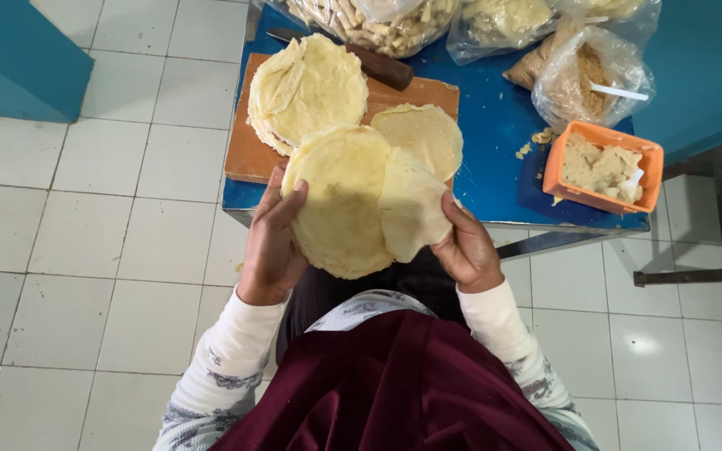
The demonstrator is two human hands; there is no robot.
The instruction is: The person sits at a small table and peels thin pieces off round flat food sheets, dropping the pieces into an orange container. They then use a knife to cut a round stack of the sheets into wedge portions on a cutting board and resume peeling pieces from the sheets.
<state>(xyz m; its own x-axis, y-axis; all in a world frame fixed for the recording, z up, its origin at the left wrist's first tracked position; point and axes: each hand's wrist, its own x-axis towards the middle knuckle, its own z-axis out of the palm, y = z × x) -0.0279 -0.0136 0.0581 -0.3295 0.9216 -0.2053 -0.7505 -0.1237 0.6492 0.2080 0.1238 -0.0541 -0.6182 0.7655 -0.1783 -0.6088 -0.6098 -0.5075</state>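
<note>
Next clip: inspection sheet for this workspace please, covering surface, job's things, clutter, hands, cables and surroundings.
Surface: blue table with a wooden board on it.
Job's things: stack of thin round wrappers in the left hand; one wrapper being peeled off by the right hand. Second stack and a single wrapper lie on the board.
Clutter: knife, orange tub of filling, plastic bags, crumbs.
Hands: both gripping, fingers bare.
Cables: nothing seen.
Surroundings: white tiled floor, teal wall.
</note>
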